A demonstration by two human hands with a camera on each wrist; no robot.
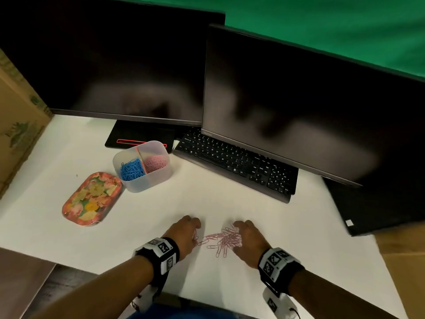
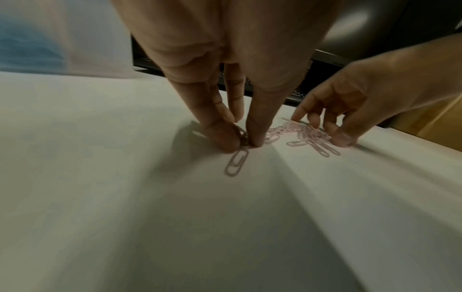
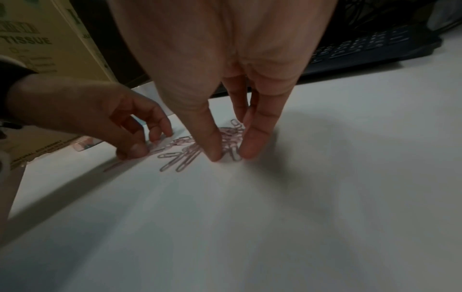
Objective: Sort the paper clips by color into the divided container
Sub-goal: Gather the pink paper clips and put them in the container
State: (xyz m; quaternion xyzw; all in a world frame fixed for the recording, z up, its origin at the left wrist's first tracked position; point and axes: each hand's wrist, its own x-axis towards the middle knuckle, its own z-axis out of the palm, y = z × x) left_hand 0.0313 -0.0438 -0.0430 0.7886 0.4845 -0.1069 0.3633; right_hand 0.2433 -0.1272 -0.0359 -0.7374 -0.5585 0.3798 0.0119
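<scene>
White tabletop (image 1: pixel 287 238) carries a loose heap of pink wire paper clips (image 1: pixel 226 240) between both hands, left hand (image 1: pixel 184 233) pinching a few, right hand (image 1: pixel 249 240) nipping others; light, springy, tangle-prone, they seem best taken by their loops toward the translucent divided plastic container (image 1: pixel 142 165).

Head view high, looking down; wrist views close, sharing pink clips (image 2: pixel 306 134).
</scene>
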